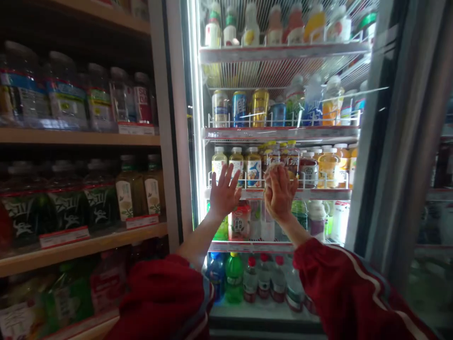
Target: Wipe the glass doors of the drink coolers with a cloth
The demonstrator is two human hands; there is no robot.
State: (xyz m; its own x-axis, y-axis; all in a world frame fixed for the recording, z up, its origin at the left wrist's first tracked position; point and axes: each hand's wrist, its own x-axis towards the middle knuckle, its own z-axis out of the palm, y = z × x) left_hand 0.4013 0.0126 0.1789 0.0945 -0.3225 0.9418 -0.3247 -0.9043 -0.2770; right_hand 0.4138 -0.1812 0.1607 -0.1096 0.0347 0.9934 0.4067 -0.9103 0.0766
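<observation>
In front of a lit drinks fridge, my left hand (225,191) is raised with its fingers spread and holds nothing. Its palm faces the glass door (300,111), which shows faint streaks of reflected light; whether the palm touches the glass I cannot tell. To the right, my right hand (281,193) covers a crumpled pale cloth (274,167), most of it hidden under the fingers. This hand is at the height of the shelf with yellow-capped tea bottles (290,158). White-capped bottles (254,166) show just right of my left fingertips.
Left of the fridge, wooden shelves (78,138) carry rows of bottles, with price tags (136,128) along their edges. A metal door frame (412,156) stands at the right. Inside the fridge, cans (260,108) and soda bottles (233,276) line wire-fronted shelves.
</observation>
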